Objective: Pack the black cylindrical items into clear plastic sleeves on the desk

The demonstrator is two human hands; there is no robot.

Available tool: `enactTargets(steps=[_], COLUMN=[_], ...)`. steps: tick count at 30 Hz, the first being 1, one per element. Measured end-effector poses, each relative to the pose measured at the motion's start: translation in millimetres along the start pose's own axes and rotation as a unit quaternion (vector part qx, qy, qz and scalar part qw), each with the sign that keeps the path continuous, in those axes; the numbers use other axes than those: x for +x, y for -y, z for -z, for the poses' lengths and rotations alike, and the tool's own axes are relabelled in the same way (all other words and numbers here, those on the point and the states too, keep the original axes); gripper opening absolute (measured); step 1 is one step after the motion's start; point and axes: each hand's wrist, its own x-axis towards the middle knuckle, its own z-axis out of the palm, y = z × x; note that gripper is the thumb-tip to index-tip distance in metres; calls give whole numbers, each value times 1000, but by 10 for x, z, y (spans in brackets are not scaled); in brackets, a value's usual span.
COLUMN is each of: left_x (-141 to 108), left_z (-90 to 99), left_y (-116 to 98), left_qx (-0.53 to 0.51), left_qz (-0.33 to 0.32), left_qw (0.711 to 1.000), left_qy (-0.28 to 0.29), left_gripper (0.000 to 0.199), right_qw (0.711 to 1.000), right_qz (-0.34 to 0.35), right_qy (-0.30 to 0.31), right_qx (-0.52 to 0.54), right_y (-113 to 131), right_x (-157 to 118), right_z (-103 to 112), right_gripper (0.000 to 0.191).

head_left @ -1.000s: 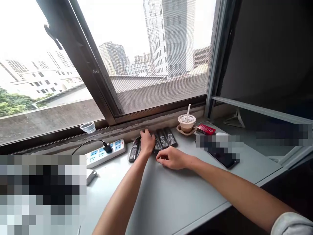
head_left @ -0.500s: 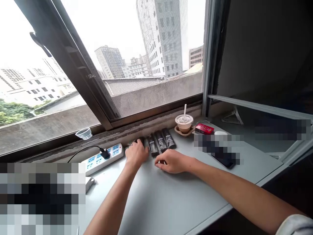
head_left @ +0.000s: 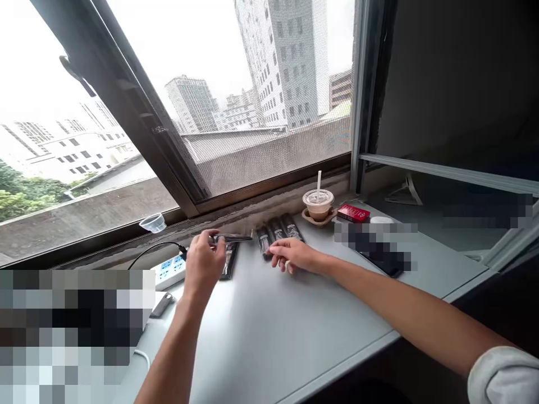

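Holding a raised packet by its left end, left hand clamping it above a flat packet | right hand hanging curled by three packets on the surface's far side; cannot tell whether its grip is holding anything | raised packet probably being light, slick-wrapped; pinching an end seeming safest

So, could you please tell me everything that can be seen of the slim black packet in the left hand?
The slim black packet looks glossy, as if wrapped in plastic film, with a paler, see-through right end. The left hand holds its left end between thumb and fingers, hiding that part. It points right, roughly level and seen nearly edge-on, over the far end of another black plastic-wrapped packet on the pale grey tabletop. Whether the two packets touch is unclear.
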Motion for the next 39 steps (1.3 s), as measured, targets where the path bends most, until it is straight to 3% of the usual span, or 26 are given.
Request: enactTargets(steps=[4, 9, 13, 18, 20, 22, 24, 26, 27, 29, 34, 37, 39], left_x=[-45, -148, -175, -137, -119, -124, -165, -239, -280, -352, -397, -367, -353], left_z=[259, 330, 370, 562, 618, 609, 521, 371, 287, 138, 3, 14, 14], left_y=[27, -111, -183, -95, -43, -27, -58, -108, -123, -102, 234, 419, 474], left_qx=[-177, -309, -290, -223, -128, -28, 25, 37, 40, 44, 46, 43, 35], left_qz=[-39, -70, -59, -20, -56, -135, -231, -296, -306, -289, -228, -199, -186], left_qw=[982, 947, 953, 969, 978, 972, 965, 954, 945, 936, 941, 941, 940], left_qy=[-44, -48, -58, -108, -155, -189, -125, 35, 108, 197, 247, 269, 282], left_gripper=[45, 44, 40, 36, 31, 32, 45, 61, 68, 66, 49, 44, 40], right_qw=[973, 936, 943, 957, 965, 974, 983, 989, 991, 994, 999, 996, 992], right_qz=[-101, -96, -93, -91, -78, -60, -41, -26, -22, -17, -26, 39, 98], right_qy=[12, 39, 61, 78, 67, 60, 48, 38, 37, 38, 24, -2, -50], right_qx=[208, 336, 315, 264, 242, 210, 173, 140, 127, 102, -20, -82, -67], right_y=[70, 106, 103, 78, 73, 70, 65, 56, 52, 44, 55, 88, 114], right_x=[-13, -27, -25, -40, -42, -39, -34, -30, -28, -29, -38, -33, -24], right_z=[41, 70, 99, 83, 76, 78, 80, 79, 78, 85, 196, 275, 296], right_gripper=[45, 58, 42, 28, 33, 38, 43, 47, 49, 50, 41, 36, 36])
